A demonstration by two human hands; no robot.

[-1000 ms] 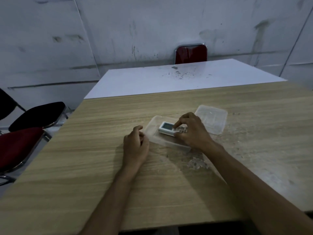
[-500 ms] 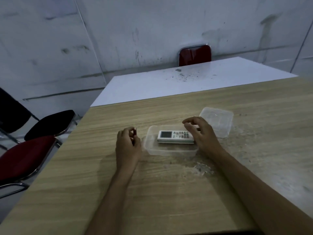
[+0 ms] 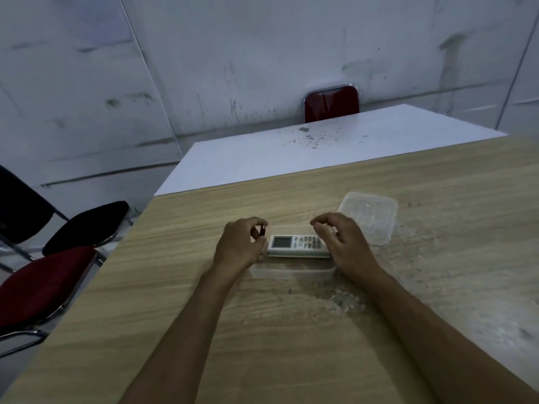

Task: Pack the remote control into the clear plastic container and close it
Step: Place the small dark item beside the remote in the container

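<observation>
A white remote control (image 3: 297,245) with a grey screen lies flat inside the clear plastic container (image 3: 291,272) on the wooden table (image 3: 262,330). The clear lid (image 3: 369,221) rests on the table behind and to the right of the container. My left hand (image 3: 239,247) is at the container's left end, its fingers pinched on a small dark object (image 3: 262,230). My right hand (image 3: 341,243) hovers over the container's right end with curled, parted fingers holding nothing.
A white table (image 3: 320,147) abuts the far edge of the wooden one, with a red chair (image 3: 331,102) behind it. A black chair (image 3: 84,225) and another red chair (image 3: 43,284) stand at the left. White crumbs (image 3: 347,301) lie near my right forearm.
My right hand let go of the remote, which now lies in the container, and lifted off it. My left hand moved closer to the container's left end.
</observation>
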